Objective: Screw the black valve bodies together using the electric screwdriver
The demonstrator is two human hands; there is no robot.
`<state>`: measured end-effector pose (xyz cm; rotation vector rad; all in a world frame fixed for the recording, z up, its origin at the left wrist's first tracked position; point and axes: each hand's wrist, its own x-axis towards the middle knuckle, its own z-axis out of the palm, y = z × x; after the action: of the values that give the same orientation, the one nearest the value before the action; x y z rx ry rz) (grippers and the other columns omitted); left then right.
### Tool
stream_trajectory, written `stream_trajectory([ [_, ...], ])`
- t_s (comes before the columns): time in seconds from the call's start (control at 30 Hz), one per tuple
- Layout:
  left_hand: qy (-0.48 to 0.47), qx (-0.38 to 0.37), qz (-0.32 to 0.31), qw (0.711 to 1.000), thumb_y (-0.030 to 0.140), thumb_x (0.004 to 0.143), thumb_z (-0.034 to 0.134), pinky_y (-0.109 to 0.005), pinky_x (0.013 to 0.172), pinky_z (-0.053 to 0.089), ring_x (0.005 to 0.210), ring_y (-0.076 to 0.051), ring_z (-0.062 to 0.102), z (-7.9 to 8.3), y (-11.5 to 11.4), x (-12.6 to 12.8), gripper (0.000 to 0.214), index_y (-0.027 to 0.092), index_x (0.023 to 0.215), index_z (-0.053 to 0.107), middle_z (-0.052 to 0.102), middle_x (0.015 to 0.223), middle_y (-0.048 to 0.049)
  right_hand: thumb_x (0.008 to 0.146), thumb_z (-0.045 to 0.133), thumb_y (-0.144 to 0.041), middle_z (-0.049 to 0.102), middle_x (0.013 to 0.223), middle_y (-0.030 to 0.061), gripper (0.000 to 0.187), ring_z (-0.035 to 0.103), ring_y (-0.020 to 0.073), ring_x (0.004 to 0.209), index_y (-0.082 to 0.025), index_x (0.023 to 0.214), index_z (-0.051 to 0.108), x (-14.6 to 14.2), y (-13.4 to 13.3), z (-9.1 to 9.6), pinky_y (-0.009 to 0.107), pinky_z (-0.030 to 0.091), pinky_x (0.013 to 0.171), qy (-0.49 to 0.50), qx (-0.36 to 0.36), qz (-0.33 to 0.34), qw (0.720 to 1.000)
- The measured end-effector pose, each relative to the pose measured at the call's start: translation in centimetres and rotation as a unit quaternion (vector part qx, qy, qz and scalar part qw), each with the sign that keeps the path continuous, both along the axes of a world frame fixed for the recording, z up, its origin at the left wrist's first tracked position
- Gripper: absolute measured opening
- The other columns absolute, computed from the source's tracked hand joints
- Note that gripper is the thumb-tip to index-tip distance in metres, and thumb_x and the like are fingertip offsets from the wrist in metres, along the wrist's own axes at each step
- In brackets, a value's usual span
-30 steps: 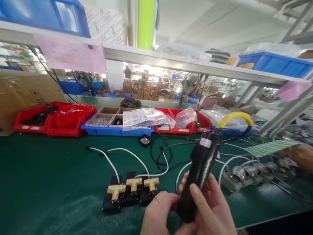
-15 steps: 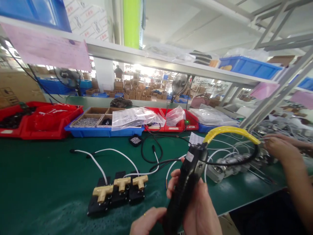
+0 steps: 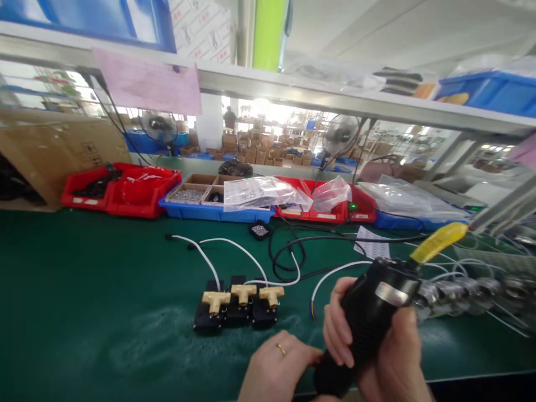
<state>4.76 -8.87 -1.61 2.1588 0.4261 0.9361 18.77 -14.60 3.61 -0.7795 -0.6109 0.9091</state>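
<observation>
My right hand [image 3: 377,346] grips the black screwdriver [image 3: 364,324]; my left hand [image 3: 278,368], fingers curled, touches its tip end. Risk: its cable [image 3: 438,243] could snag the wired valves [image 3: 238,304].

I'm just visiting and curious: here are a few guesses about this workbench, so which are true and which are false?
1. The right hand grips a black electric screwdriver. True.
2. The cable sleeve at the screwdriver's top end is red. False: it is yellow.
3. Three brass T-fittings sit on black blocks on the green mat. True.
4. The left hand is lifting one of the brass fittings. False: it is low at the screwdriver's bottom end, apart from the fittings.
5. The left hand wears a ring. True.
6. The bins along the back of the mat are all green. False: the red bins and a blue bin stand there.
</observation>
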Motion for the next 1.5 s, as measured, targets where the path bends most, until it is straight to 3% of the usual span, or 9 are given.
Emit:
stream_trajectory([
  [0.13,-0.021,0.008,0.047,0.999,0.032,0.098,0.057,-0.031,0.085,0.055,0.09,-0.019,0.066,2.4,4.2,-2.1,0.017,0.022,0.101,0.071,0.071,0.096,-0.0051,0.09,0.057,-0.072,0.053,0.053,-0.0003,0.052,0.045,0.0118,0.035,-0.021,0.092,0.065,1.3,1.1,1.9,0.019,0.042,0.035,-0.086,0.025,0.041,0.995],
  [0.2,0.038,0.028,0.067,0.997,0.023,0.097,0.058,-0.031,0.086,0.052,0.095,-0.019,0.064,3.6,6.6,-2.5,0.015,0.022,0.105,0.071,0.071,0.102,-0.0047,0.085,0.061,-0.073,0.053,0.051,0.0,0.054,0.046,0.0131,0.033,-0.02,0.089,0.067,1.5,2.1,3.0,0.02,0.041,0.033,-0.123,0.045,0.056,0.99],
  [0.33,0.19,0.079,-0.035,0.978,0.02,0.093,0.066,-0.032,0.09,0.048,0.103,-0.023,0.061,4.8,10.2,-1.5,0.018,0.02,0.109,0.073,0.07,0.108,-0.0055,0.071,0.072,-0.08,0.051,0.047,-0.0013,0.064,0.042,0.0125,0.029,-0.018,0.085,0.07,1.1,4.5,4.5,0.02,0.037,0.028,-0.148,0.102,0.044,0.983],
  [0.43,0.223,0.052,-0.105,0.968,0.021,0.094,0.065,-0.028,0.087,0.046,0.097,-0.019,0.061,4.6,11.5,-0.5,0.015,0.019,0.104,0.076,0.071,0.1,-0.0045,0.07,0.075,-0.079,0.049,0.044,-0.0021,0.064,0.04,0.012,0.027,-0.016,0.079,0.069,0.4,5.9,5.0,0.019,0.035,0.026,-0.145,0.113,0.016,0.983],
  [0.53,0.216,-0.003,-0.124,0.968,0.02,0.091,0.07,-0.026,0.085,0.045,0.092,-0.017,0.062,4.2,12.1,-0.1,0.012,0.019,0.099,0.079,0.072,0.094,-0.0032,0.07,0.075,-0.079,0.05,0.044,-0.0022,0.063,0.041,0.0126,0.028,-0.016,0.077,0.067,-0.1,6.9,5.3,0.019,0.035,0.027,-0.15,0.097,-0.007,0.984],
  [0.7,0.236,-0.056,-0.094,0.965,0.022,0.086,0.076,-0.028,0.083,0.043,0.087,-0.018,0.062,4.7,12.2,0.5,0.005,0.021,0.088,0.08,0.074,0.083,-0.002,0.07,0.073,-0.082,0.052,0.045,-0.001,0.065,0.041,0.0129,0.029,-0.018,0.075,0.064,-0.4,7.9,5.4,0.02,0.032,0.028,-0.152,0.066,0.009,0.986],
  [0.87,0.295,-0.115,-0.075,0.946,0.021,0.082,0.078,-0.024,0.069,0.043,0.084,-0.019,0.063,5.5,12.3,0.8,0.005,0.016,0.08,0.078,0.073,0.081,-0.0028,0.073,0.069,-0.082,0.053,0.047,0.0003,0.066,0.044,0.0144,0.032,-0.017,0.074,0.061,-1.0,8.3,5.4,0.022,0.033,0.029,-0.159,0.035,0.018,0.986],
  [1.1,0.311,-0.134,-0.09,0.937,0.026,0.081,0.079,-0.023,0.07,0.043,0.086,-0.017,0.064,5.2,13.0,0.8,0.008,0.019,0.08,0.077,0.072,0.082,0.0001,0.082,0.046,-0.091,0.048,0.043,0.0017,0.079,0.043,0.0148,0.031,-0.016,0.061,0.059,-1.3,8.7,5.7,0.022,0.031,0.027,-0.2,0.027,-0.037,0.979],
  [1.5,0.267,-0.087,-0.098,0.955,0.024,0.081,0.08,-0.023,0.069,0.041,0.083,-0.017,0.06,4.7,12.9,0.6,0.008,0.018,0.077,0.076,0.071,0.078,0.0008,0.087,0.048,-0.085,0.051,0.046,0.0032,0.075,0.045,0.0153,0.031,-0.015,0.064,0.061,-1.2,8.3,5.1,0.022,0.033,0.028,-0.193,0.042,0.002,0.98],
])
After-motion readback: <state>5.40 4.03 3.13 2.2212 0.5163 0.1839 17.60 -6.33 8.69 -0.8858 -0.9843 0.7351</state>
